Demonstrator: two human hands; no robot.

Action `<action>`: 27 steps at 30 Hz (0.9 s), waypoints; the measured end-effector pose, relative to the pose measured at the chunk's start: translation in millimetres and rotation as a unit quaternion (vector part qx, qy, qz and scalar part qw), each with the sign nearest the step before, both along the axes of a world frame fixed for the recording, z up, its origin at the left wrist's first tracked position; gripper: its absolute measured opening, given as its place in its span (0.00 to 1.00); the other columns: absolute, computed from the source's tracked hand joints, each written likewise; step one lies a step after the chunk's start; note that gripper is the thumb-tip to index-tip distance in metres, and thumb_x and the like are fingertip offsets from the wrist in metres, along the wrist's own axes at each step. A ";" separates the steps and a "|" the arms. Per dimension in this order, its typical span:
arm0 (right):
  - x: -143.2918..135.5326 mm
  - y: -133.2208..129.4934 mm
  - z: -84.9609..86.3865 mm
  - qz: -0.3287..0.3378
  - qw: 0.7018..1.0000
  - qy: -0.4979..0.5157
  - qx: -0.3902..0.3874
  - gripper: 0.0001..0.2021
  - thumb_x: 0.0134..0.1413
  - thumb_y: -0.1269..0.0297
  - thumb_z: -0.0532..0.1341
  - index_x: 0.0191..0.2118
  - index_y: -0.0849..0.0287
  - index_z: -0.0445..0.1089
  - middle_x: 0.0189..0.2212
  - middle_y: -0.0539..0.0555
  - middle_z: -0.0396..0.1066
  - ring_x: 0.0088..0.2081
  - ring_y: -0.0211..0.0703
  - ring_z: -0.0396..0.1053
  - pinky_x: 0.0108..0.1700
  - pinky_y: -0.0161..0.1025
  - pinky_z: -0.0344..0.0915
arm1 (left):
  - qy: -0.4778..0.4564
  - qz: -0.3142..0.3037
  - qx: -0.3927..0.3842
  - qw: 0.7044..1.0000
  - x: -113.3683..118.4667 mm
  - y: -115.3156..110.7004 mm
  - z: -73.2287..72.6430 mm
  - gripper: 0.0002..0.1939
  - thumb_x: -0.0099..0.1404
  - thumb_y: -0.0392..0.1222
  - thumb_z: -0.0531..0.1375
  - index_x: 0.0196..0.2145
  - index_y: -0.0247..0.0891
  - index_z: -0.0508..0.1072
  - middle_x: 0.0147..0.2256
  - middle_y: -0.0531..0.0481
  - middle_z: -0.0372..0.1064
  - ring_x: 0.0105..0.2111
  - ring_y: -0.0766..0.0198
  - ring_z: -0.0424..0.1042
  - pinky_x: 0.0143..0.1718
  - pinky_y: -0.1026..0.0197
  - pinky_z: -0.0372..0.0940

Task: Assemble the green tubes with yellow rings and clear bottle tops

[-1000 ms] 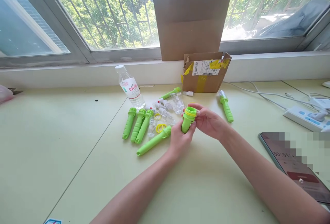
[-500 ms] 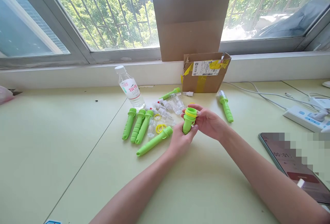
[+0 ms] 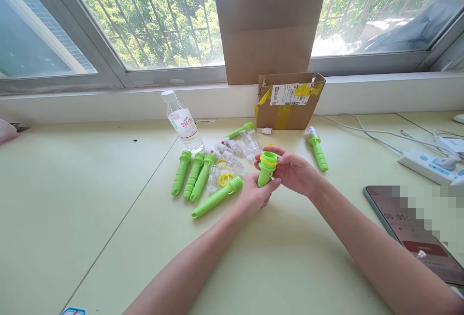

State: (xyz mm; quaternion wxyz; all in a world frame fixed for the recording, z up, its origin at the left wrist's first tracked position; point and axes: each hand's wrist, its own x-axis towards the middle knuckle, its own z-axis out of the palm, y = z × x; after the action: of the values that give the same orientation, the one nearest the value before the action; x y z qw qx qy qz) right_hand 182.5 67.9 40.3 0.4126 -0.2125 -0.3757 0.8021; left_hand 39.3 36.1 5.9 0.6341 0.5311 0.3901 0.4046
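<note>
Before bottle (image 3: 184,126) and cardboard box (image 3: 286,114), left fingers (image 3: 271,187) clasping green tube (image 3: 265,175), right fingers (image 3: 287,159) pinching yellow ring (image 3: 268,163)

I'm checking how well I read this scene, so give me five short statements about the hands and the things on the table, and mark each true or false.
1. The left hand grips a green tube. True.
2. The cardboard box stands left of the bottle. False: the cardboard box stands right of the bottle.
3. A yellow ring sits around the green tube, near its open end. True.
4. The right hand rests on the phone. False: the right hand is at the green tube's open end.
5. Three green handles lie roughly side by side in front of the bottle. True.
</note>
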 end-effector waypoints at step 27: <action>-0.2 4.9 -1.7 -0.061 0.998 -0.032 0.009 0.17 0.48 0.70 0.58 0.45 0.53 0.72 0.43 0.52 0.75 0.46 0.45 0.71 0.46 0.42 0.66 | 0.066 0.152 0.144 0.976 5.3 -5.9 4.1 0.16 0.61 0.51 0.58 0.24 0.37 0.63 0.20 0.57 0.47 0.21 0.71 0.47 0.23 0.64 0.45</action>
State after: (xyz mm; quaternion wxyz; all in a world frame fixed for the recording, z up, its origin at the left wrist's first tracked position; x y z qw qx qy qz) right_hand 182.3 72.8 38.7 0.4506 -0.2569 -0.3817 0.7650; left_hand 44.6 30.2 10.0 0.4549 0.5764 0.4451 0.5125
